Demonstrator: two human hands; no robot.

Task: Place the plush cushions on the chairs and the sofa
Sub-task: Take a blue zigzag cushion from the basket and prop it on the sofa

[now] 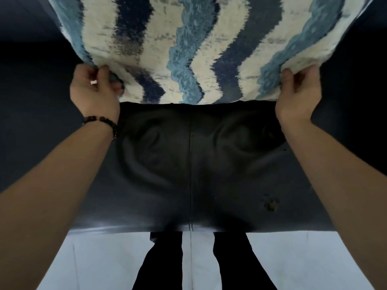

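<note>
Fingers (105,75) of the left hand (95,91) pinched tight on the near-left corner of the plush cushion (188,49), fabric bunched in the grip. Right hand (299,93) does the same on the near-right corner, its fingers curled closed over the cushion edge. Cushion is large, wavy vertical stripes in cream, light blue and navy, fuzzy pile. It fills the far part of the view, stands at the far side of the seat (188,164) with its bottom edge meeting the seat surface; top runs out of frame. Seat is dark, leather-like, wrinkled, with a centre seam running near to far. Whether it belongs to a chair or the sofa, cannot tell. Small brownish scuff (271,205) on the seat, near right. Dark upholstery rises at left and right of the cushion. Beaded bracelet (104,122) on the left wrist, a pale ring (93,82) on a left finger. Both forearms bare, stretched over the seat. Person's legs (163,260) in dark trousers stand just at the near edge of the seat, on pale floor (303,260).
</note>
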